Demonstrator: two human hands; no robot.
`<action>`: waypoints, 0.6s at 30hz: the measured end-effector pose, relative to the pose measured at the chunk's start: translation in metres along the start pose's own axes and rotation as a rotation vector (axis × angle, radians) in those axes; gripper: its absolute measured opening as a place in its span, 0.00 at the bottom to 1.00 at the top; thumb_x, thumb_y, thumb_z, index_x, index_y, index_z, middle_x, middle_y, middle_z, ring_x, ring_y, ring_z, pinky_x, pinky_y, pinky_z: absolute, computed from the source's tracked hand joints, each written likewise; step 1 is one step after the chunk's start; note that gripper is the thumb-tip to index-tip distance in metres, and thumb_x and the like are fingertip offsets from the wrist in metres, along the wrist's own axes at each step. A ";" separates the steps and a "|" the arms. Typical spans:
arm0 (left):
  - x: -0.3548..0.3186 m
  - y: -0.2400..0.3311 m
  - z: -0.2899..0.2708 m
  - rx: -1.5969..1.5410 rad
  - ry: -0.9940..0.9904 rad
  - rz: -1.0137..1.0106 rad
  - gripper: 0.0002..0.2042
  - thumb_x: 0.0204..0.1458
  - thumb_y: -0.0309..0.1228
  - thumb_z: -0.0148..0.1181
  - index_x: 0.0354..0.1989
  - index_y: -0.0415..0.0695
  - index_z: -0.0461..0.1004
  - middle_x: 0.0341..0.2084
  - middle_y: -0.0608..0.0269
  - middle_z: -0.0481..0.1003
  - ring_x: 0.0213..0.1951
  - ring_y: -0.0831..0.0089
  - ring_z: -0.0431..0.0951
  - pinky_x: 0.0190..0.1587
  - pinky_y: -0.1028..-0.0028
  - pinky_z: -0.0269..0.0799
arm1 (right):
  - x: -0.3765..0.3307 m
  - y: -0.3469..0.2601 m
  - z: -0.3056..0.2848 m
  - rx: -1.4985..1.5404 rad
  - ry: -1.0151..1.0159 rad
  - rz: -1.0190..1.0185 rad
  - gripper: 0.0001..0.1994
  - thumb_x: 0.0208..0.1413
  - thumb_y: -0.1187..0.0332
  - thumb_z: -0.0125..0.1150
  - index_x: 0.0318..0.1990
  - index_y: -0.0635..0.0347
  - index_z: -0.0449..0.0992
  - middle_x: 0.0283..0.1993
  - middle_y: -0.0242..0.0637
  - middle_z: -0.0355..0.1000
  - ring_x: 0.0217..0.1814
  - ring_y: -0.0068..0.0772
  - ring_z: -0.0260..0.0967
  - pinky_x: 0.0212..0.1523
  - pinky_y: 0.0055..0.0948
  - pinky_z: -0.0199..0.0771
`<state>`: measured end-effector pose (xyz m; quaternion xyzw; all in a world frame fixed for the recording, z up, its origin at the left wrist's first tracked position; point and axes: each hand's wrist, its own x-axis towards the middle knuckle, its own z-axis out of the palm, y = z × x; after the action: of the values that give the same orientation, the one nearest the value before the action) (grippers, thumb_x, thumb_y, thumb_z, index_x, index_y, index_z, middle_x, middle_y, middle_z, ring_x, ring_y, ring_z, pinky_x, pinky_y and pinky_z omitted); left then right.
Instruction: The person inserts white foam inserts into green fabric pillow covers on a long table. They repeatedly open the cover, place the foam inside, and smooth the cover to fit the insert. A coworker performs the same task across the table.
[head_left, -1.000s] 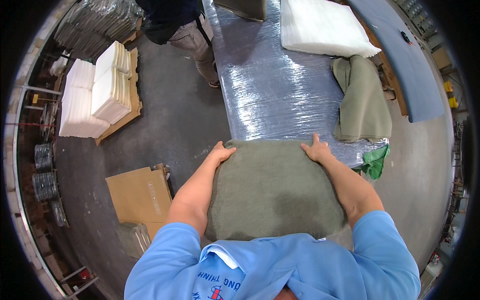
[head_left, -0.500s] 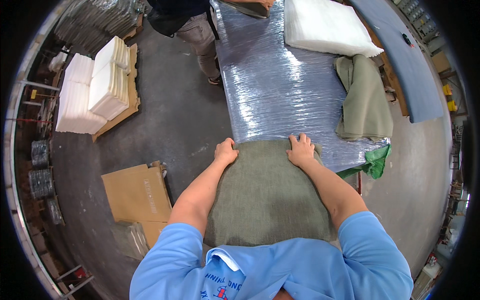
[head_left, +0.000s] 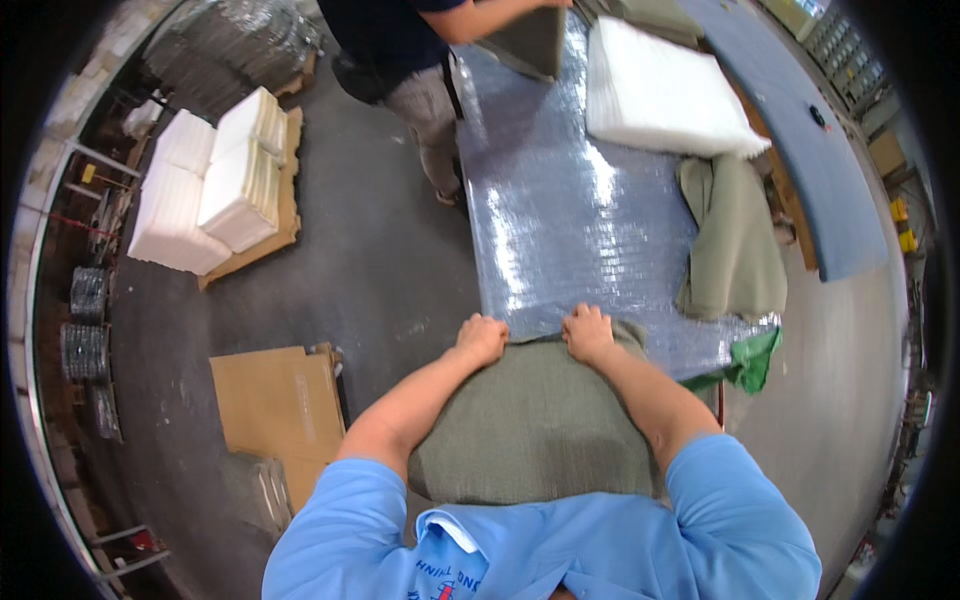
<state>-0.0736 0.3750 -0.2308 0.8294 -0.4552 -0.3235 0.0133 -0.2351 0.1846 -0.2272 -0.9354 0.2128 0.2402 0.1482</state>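
The padded cushion in grey-green woven fabric [head_left: 535,425] lies at the lower centre of the frame, between your forearms, its near edge running back to your light-blue collared shirt [head_left: 590,545]. Your left hand [head_left: 483,338] and right hand [head_left: 588,333] sit close together at its far edge, fingers curled tight on the fabric; you can't see how much cloth lies under them. Beyond them spreads the tabletop wrapped in shiny clear film [head_left: 555,225]. To work this edge well, it seems best to grip evenly with both hands and smooth the short stretch between them. Mind the corner sticking out just right of your right hand; it looks likely to bunch up.
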 end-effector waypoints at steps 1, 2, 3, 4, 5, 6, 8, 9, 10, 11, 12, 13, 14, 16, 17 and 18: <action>0.001 0.009 -0.008 -0.012 -0.012 -0.002 0.11 0.60 0.35 0.58 0.48 0.51 0.82 0.46 0.53 0.78 0.55 0.50 0.76 0.58 0.55 0.74 | -0.001 0.005 0.004 0.022 0.045 -0.023 0.15 0.66 0.59 0.58 0.56 0.51 0.71 0.57 0.42 0.74 0.64 0.53 0.68 0.61 0.55 0.67; 0.000 0.013 -0.018 -0.024 -0.020 -0.013 0.11 0.60 0.34 0.57 0.45 0.50 0.83 0.49 0.53 0.76 0.56 0.51 0.75 0.58 0.56 0.73 | 0.000 0.008 0.004 0.044 0.090 -0.058 0.15 0.67 0.59 0.57 0.56 0.51 0.70 0.54 0.46 0.75 0.60 0.54 0.71 0.60 0.56 0.67; -0.002 0.007 -0.028 -0.037 -0.046 -0.010 0.12 0.59 0.35 0.58 0.49 0.51 0.81 0.54 0.55 0.73 0.58 0.50 0.73 0.59 0.56 0.73 | 0.007 0.004 -0.007 0.113 0.079 -0.068 0.14 0.68 0.59 0.55 0.55 0.52 0.70 0.52 0.49 0.76 0.57 0.56 0.73 0.58 0.56 0.68; -0.006 0.001 -0.037 -0.089 -0.085 -0.006 0.14 0.59 0.36 0.59 0.52 0.51 0.79 0.55 0.54 0.72 0.58 0.49 0.73 0.59 0.56 0.73 | 0.011 0.003 -0.016 0.181 0.058 -0.073 0.13 0.69 0.59 0.53 0.54 0.53 0.70 0.49 0.52 0.77 0.54 0.58 0.74 0.56 0.57 0.69; -0.010 -0.005 -0.047 -0.143 -0.122 -0.002 0.16 0.59 0.37 0.61 0.55 0.51 0.76 0.56 0.53 0.71 0.58 0.48 0.73 0.59 0.55 0.73 | 0.013 0.000 -0.024 0.248 0.035 -0.080 0.12 0.70 0.59 0.52 0.53 0.54 0.70 0.46 0.55 0.77 0.51 0.60 0.76 0.55 0.58 0.70; -0.018 -0.014 -0.057 -0.197 -0.158 -0.001 0.19 0.58 0.38 0.62 0.58 0.51 0.74 0.57 0.53 0.70 0.58 0.48 0.73 0.59 0.55 0.72 | 0.011 -0.005 -0.029 0.265 0.008 -0.091 0.12 0.69 0.60 0.51 0.53 0.55 0.69 0.46 0.56 0.77 0.51 0.62 0.75 0.55 0.58 0.70; -0.039 -0.035 -0.071 -0.152 -0.342 -0.172 0.46 0.57 0.53 0.67 0.78 0.53 0.47 0.78 0.45 0.43 0.69 0.39 0.63 0.65 0.49 0.71 | 0.011 -0.006 -0.041 0.277 -0.008 -0.115 0.11 0.69 0.63 0.50 0.52 0.56 0.68 0.47 0.58 0.77 0.52 0.66 0.75 0.57 0.58 0.71; -0.044 -0.031 -0.086 -0.212 -0.568 -0.270 0.56 0.55 0.57 0.68 0.81 0.58 0.32 0.79 0.42 0.35 0.75 0.36 0.52 0.69 0.41 0.64 | 0.005 0.008 -0.039 0.234 -0.034 -0.109 0.12 0.70 0.61 0.48 0.53 0.57 0.68 0.48 0.58 0.78 0.54 0.66 0.74 0.56 0.59 0.71; -0.052 -0.030 -0.094 -0.616 -0.727 -0.396 0.59 0.55 0.58 0.67 0.81 0.60 0.24 0.80 0.43 0.35 0.77 0.41 0.47 0.69 0.36 0.60 | -0.005 0.023 -0.033 0.195 -0.062 -0.093 0.14 0.70 0.60 0.46 0.53 0.58 0.68 0.49 0.58 0.78 0.56 0.66 0.74 0.56 0.59 0.72; -0.060 -0.026 -0.089 -0.865 -0.683 -0.433 0.55 0.58 0.54 0.67 0.81 0.58 0.28 0.79 0.44 0.45 0.77 0.50 0.53 0.71 0.47 0.61 | -0.014 0.035 -0.027 0.189 -0.073 -0.028 0.18 0.70 0.55 0.46 0.54 0.60 0.69 0.51 0.59 0.77 0.56 0.66 0.74 0.56 0.58 0.73; -0.072 -0.035 -0.079 -1.110 -0.619 -0.359 0.53 0.60 0.49 0.66 0.81 0.54 0.30 0.79 0.45 0.46 0.76 0.55 0.56 0.70 0.52 0.63 | -0.012 0.032 -0.028 0.183 -0.084 -0.011 0.22 0.70 0.51 0.46 0.55 0.62 0.71 0.53 0.60 0.77 0.57 0.66 0.74 0.57 0.57 0.73; -0.082 -0.041 -0.069 -1.208 -0.455 -0.294 0.49 0.62 0.44 0.64 0.81 0.50 0.34 0.78 0.47 0.47 0.75 0.56 0.57 0.69 0.56 0.66 | -0.010 0.024 -0.036 0.187 -0.105 -0.048 0.26 0.69 0.47 0.48 0.56 0.62 0.73 0.54 0.60 0.77 0.58 0.65 0.74 0.58 0.56 0.73; -0.090 -0.046 -0.064 -1.207 -0.307 -0.310 0.37 0.63 0.40 0.61 0.77 0.44 0.53 0.72 0.48 0.61 0.68 0.58 0.67 0.63 0.59 0.72 | -0.009 0.012 -0.044 0.194 -0.134 -0.092 0.29 0.68 0.43 0.49 0.57 0.62 0.75 0.55 0.60 0.77 0.58 0.65 0.74 0.59 0.55 0.73; -0.095 -0.041 -0.065 -1.259 -0.285 -0.339 0.25 0.63 0.38 0.59 0.66 0.41 0.67 0.58 0.52 0.73 0.58 0.62 0.76 0.57 0.60 0.76 | -0.014 0.006 -0.060 0.138 -0.190 -0.124 0.31 0.65 0.40 0.52 0.57 0.60 0.78 0.55 0.58 0.77 0.59 0.63 0.74 0.60 0.53 0.73; -0.096 -0.036 -0.064 -1.261 -0.273 -0.348 0.21 0.63 0.37 0.58 0.62 0.41 0.70 0.54 0.53 0.75 0.55 0.64 0.77 0.55 0.60 0.77 | -0.015 0.008 -0.067 0.107 -0.216 -0.126 0.31 0.64 0.39 0.54 0.58 0.59 0.79 0.56 0.57 0.78 0.60 0.62 0.74 0.60 0.52 0.74; -0.095 -0.033 -0.064 -1.261 -0.263 -0.359 0.18 0.63 0.37 0.57 0.58 0.41 0.72 0.49 0.55 0.76 0.51 0.65 0.78 0.53 0.61 0.77 | -0.011 0.008 -0.075 0.084 -0.224 -0.119 0.30 0.64 0.40 0.55 0.58 0.58 0.79 0.55 0.55 0.78 0.60 0.60 0.74 0.60 0.51 0.74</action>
<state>-0.0502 0.4497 -0.1409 0.6795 -0.0318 -0.6232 0.3860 -0.2186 0.1525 -0.1603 -0.9068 0.1491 0.3247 0.2238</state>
